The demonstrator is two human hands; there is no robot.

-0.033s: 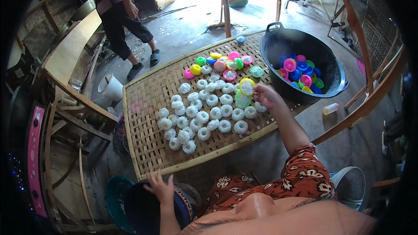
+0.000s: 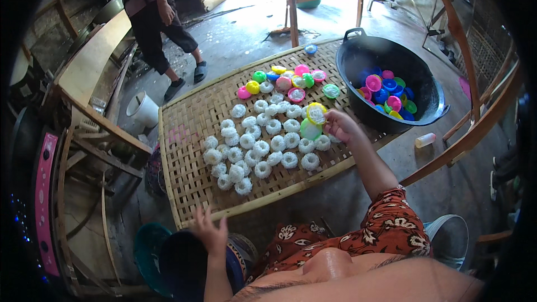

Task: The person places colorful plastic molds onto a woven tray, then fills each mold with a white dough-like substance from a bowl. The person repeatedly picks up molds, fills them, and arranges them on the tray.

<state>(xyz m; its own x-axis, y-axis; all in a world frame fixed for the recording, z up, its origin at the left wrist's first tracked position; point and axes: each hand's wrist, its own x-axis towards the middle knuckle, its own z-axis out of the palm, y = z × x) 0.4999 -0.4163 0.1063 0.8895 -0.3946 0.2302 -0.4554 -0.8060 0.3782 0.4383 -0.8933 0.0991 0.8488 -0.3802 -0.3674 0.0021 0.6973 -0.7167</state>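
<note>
My right hand (image 2: 342, 126) pinches a yellow round mould (image 2: 316, 113) with white stuff in it, held above the woven bamboo tray. Just below it is a green mould (image 2: 311, 130); whether my fingers touch that one too, I cannot tell. My left hand (image 2: 211, 234) is raised over a dark blue bucket (image 2: 184, 263), fingers apart and holding nothing. Many white ring-shaped pieces (image 2: 262, 169) cover the middle of the bamboo tray (image 2: 187, 182). Behind them sits a cluster of filled moulds in pink (image 2: 296, 95), yellow, green and blue.
A large black tub (image 2: 349, 61) holding several coloured moulds (image 2: 393, 102) stands at the tray's right. Off to the left are a white bucket (image 2: 143, 111) and wooden frames (image 2: 112, 131). A person (image 2: 159, 28) stands at the back left. A small bottle (image 2: 425, 140) lies right.
My left hand has shifted slightly to the right and its fingers are blurred. The yellow mould in my right hand has moved slightly left and down.
</note>
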